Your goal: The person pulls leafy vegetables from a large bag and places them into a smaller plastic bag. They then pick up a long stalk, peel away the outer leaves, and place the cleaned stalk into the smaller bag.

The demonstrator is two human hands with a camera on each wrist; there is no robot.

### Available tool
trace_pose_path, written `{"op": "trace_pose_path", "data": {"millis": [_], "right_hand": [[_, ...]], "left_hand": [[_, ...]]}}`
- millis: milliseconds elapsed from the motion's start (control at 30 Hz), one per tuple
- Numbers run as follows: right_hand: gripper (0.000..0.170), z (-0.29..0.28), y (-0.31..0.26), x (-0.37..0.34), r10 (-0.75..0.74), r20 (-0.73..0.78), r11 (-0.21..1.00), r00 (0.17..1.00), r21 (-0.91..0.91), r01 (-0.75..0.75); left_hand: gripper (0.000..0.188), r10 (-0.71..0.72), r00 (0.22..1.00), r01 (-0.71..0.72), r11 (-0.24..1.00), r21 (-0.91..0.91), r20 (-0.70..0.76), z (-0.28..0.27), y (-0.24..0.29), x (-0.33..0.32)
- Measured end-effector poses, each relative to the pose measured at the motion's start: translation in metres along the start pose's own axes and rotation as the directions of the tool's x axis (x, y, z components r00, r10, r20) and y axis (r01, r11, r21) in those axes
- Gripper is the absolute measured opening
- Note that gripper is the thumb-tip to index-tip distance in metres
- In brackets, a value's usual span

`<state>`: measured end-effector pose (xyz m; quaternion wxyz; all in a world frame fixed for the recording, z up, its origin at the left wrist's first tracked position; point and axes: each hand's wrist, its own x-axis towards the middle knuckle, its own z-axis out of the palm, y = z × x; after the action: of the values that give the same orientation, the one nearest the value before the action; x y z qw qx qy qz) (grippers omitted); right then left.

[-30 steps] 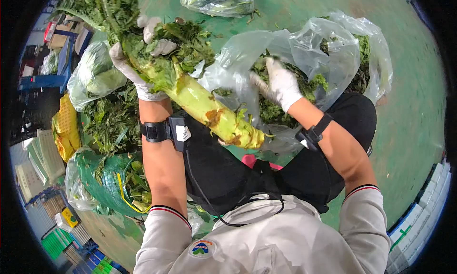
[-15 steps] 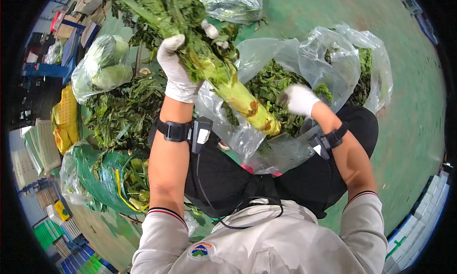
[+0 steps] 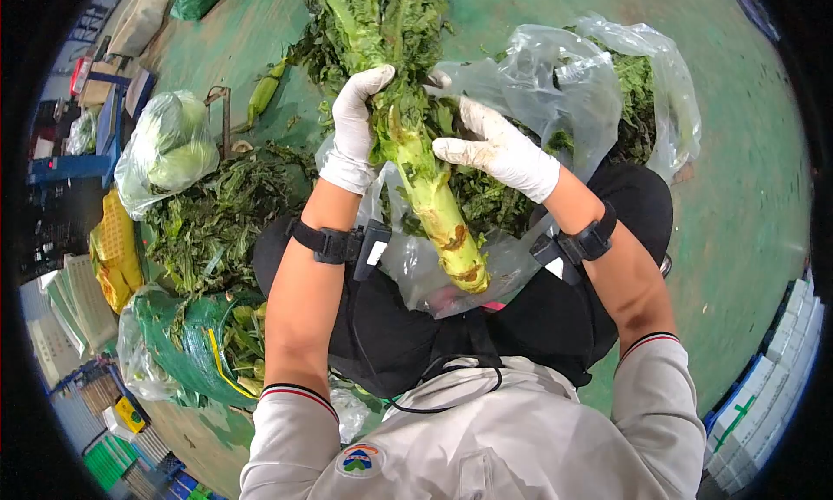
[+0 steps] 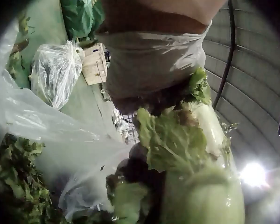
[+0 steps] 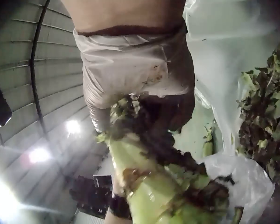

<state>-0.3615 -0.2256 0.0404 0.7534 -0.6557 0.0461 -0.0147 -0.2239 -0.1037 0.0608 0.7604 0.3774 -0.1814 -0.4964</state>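
Observation:
A stem lettuce [image 3: 441,213] with a thick pale green stalk and leafy top points its browned cut end down toward the person's lap. My gloved left hand [image 3: 354,127] grips its upper part among the leaves, thumb on the near side. From the other side, my gloved right hand [image 3: 499,148] holds leaves against the stalk, its thumb along the stalk and its fingers partly hidden behind leaves. In the left wrist view the stalk [image 4: 203,198] runs below the glove; in the right wrist view brown marks show on the stalk [image 5: 149,196]. Stripped leaves [image 3: 495,207] lie beneath it.
An open clear plastic bag [image 3: 568,83] with leaves lies in front. On the left are a leaf pile [image 3: 226,226], a bag of round pale green vegetables [image 3: 173,148], a yellow sack [image 3: 117,248] and a green sack [image 3: 178,326]. The green floor [image 3: 737,213] extends right.
The left hand has brought the stem lettuce rightward to the middle and turned it more upright. The right hand, earlier apart over the leaves in the bag, has come onto the stalk's leafy part.

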Motion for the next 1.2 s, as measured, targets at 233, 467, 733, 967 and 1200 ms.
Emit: {"op": "trace_pose_path", "data": {"millis": [233, 467, 733, 967, 1200], "right_hand": [[0.052, 0.01, -0.002, -0.013, 0.059, -0.043, 0.998, 0.997, 0.025, -0.058], [0.034, 0.008, 0.007, -0.015, 0.014, -0.222, 0.972, 0.975, 0.231, 0.039], [0.026, -0.008, 0.006, -0.045, -0.048, -0.348, 0.961, 0.936, -0.271, -0.052], [0.036, -0.029, 0.009, -0.031, -0.186, -0.375, 0.712, 0.908, -0.689, -0.139], [0.026, 0.004, -0.013, 0.002, -0.251, -0.368, 0.78, 0.896, -0.625, -0.038]], "left_hand": [[0.033, 0.056, 0.991, -0.048, 0.997, 0.065, -0.118, -0.014, -0.011, 0.008], [0.046, 0.014, 0.982, -0.002, 0.998, 0.066, -0.186, -0.002, -0.003, 0.011], [0.029, 0.11, 0.918, -0.141, 0.988, -0.055, -0.38, -0.054, 0.011, 0.025], [0.057, 0.05, 0.957, -0.063, 0.997, -0.037, -0.286, -0.017, -0.002, 0.012], [0.057, 0.002, 0.977, -0.021, 0.996, -0.087, -0.211, 0.006, -0.03, 0.015]]}}
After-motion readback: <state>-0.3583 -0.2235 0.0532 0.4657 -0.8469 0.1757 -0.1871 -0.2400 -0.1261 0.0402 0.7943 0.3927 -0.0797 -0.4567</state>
